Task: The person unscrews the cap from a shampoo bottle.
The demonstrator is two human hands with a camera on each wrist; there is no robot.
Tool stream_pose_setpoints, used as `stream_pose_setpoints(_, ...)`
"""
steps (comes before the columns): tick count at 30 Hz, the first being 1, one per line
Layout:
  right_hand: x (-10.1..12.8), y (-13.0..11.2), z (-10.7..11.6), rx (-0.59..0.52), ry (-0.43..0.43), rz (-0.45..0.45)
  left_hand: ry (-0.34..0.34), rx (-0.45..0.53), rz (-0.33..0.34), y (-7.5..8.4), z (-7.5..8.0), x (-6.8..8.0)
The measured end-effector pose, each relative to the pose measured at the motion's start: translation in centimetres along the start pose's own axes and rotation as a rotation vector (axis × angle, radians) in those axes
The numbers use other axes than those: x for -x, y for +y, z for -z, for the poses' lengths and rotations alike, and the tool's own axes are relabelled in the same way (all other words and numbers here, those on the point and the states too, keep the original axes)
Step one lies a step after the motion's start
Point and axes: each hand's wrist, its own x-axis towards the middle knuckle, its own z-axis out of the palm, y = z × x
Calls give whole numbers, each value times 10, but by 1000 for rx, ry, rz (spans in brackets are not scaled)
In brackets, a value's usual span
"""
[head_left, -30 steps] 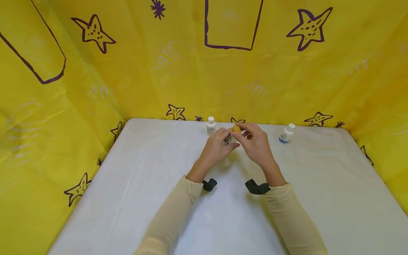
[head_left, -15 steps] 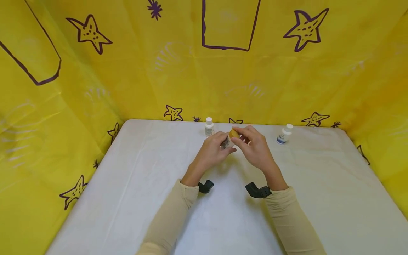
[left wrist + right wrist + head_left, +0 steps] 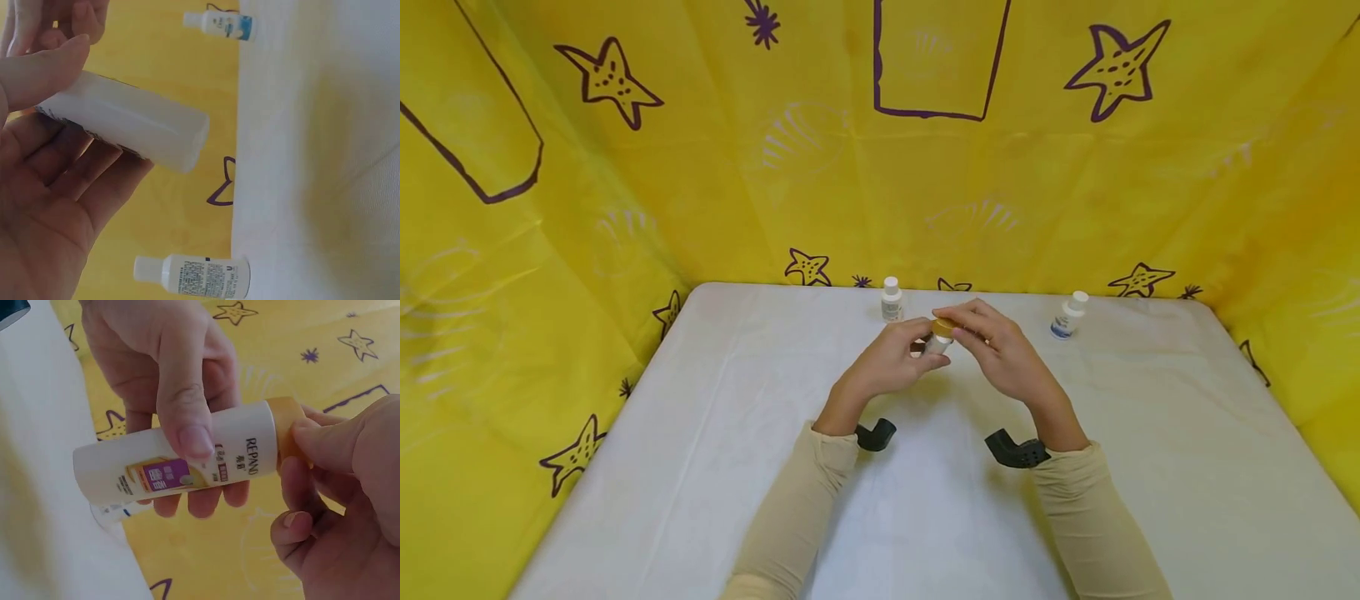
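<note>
A small white toiletry bottle [image 3: 240, 434] with a purple label patch is held in the air above the table. My left hand [image 3: 887, 360] grips its body, thumb across the label side and fingers behind. On the orange cap [image 3: 289, 428], the thumb and fingers of my right hand [image 3: 1006, 354] pinch the edge; the cap sits on the bottle's neck end. In the left wrist view the bottle's bare base [image 3: 197, 144] points away from the left palm. Part of the bottle is hidden behind the left hand in the head view.
Two white-capped bottles stand upright near the table's back edge: one [image 3: 891, 300] behind my left hand, the other with a blue label [image 3: 1067, 317] to the right. A white-covered table [image 3: 737, 467] lies below. Yellow patterned cloth [image 3: 850, 183] rises behind and at both sides.
Both hands have come slightly down and nearer with the bottle, and the bottle stands more upright. My right fingers have shifted over the cap. The two standing bottles keep their places.
</note>
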Motion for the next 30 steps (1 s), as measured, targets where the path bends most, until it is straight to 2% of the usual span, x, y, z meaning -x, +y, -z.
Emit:
stream_pose_setpoints(3,-1,0,3,-39,-34,-32,-15,35,-3,-1,1,-1)
stream_pose_setpoints(6,-2,-1,5,-42,-30,-108,-15,53,8,-2,0,-2)
stream_pose_setpoints(11,-3,-4,4,-1,65,-251,30,94,47,-4,-2,-3)
stream_pose_setpoints(16,-4,-9,-1,-12,151,-345,72,126,44,-4,-5,-4)
stream_pose_setpoints(23,-3,-12,-7,46,205,-331,83,85,13,-2,-7,-2)
stream_pose_setpoints(30,-2,-11,-10,69,241,-284,76,63,9,-1,-9,-1)
